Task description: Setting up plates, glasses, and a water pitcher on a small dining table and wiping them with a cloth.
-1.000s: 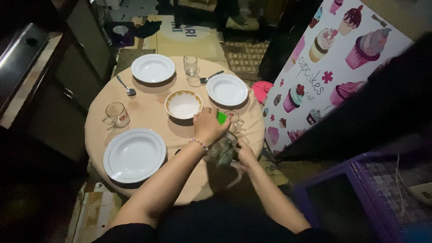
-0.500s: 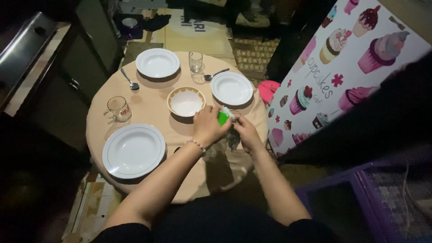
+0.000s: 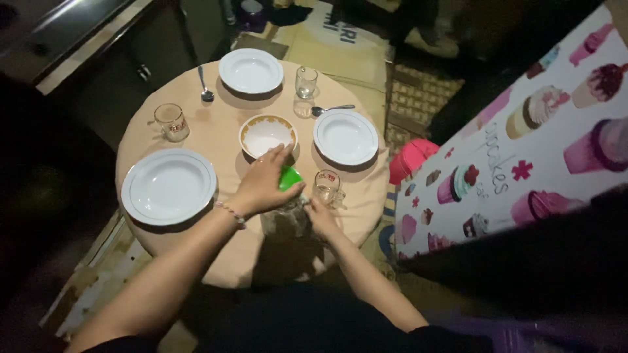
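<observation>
Your left hand [image 3: 261, 186] grips the green lid [image 3: 289, 177]; your right hand [image 3: 322, 216] wraps the clear jug [image 3: 288, 219], steadying it at lower centre.

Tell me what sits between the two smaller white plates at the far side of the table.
Head view: a clear drinking glass, with a spoon just nearer.

Peach-beige cloth over the round table [image 3: 196, 140]. Three plain white plates [image 3: 168, 186], the near-left one thinly rimmed in a darker line. White bowl [image 3: 267, 136] at the centre, banded in golden brown. Bright green lid [image 3: 289, 177] (near the right edge). White panel [image 3: 523, 144] patterned with pink and purple cupcakes.
</observation>
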